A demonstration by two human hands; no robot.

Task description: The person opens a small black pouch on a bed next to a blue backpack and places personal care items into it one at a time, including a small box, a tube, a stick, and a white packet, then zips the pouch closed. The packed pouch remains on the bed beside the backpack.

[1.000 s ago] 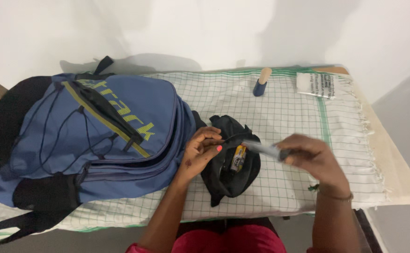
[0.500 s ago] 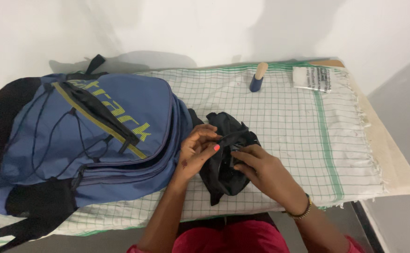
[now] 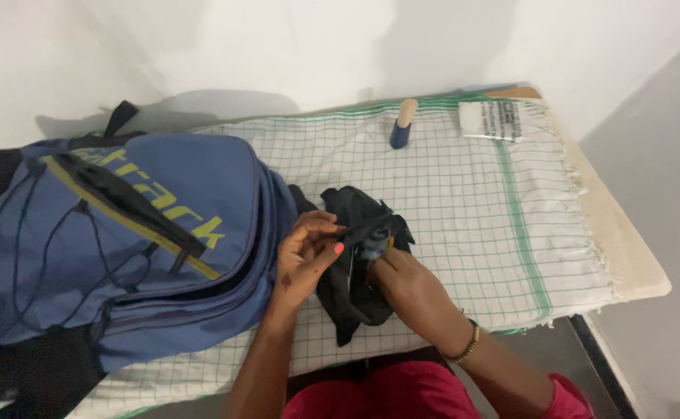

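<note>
white cotton cloth with green grid lines [image 3: 464, 194] covers the table. large blue fabric backpack with black straps [image 3: 123, 240] lies on its left part. small black fabric pouch [image 3: 355, 264] rests just beside the backpack, near the front edge. left hand [image 3: 309, 256] pinches the pouch's upper edge. right hand [image 3: 402, 283] has its fingers pushed into the opening; closure around contents cannot be told. small blue bottle with tan cap [image 3: 402, 124] stands at the far edge.

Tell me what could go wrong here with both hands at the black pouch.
The left hand pinches only the edge of the black pouch while the right hand pushes inside; the fabric may slip free and contents could spill. The blue backpack crowds the left side, so the pouch could snag against it.
</note>
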